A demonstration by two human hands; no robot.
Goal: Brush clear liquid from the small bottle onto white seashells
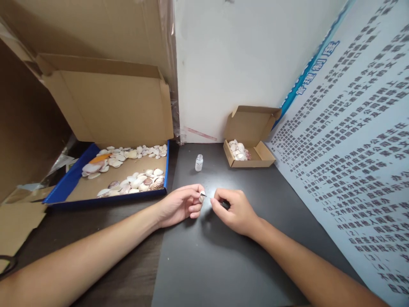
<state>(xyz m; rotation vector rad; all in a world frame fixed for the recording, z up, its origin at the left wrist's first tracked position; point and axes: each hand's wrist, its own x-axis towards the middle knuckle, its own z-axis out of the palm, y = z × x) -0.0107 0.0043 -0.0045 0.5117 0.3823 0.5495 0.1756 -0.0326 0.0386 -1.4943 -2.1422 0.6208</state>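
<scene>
My left hand [182, 205] rests on the dark table [207, 264] with its fingers curled in a pinch round a small pale thing with a dark tip [202, 195]. My right hand [231, 209] sits just to its right, fingers closed on a small dark item I cannot make out. The fingertips of both hands nearly meet. A small clear glass bottle [198, 162] stands upright on the table behind them.
A blue-edged cardboard tray [72, 181] with several seashells [134, 181] lies at the left, its lid raised. A small open cardboard box [251, 140] with shells stands at the back right. A printed poster [351, 162] leans along the right. Cardboard sheets stand behind.
</scene>
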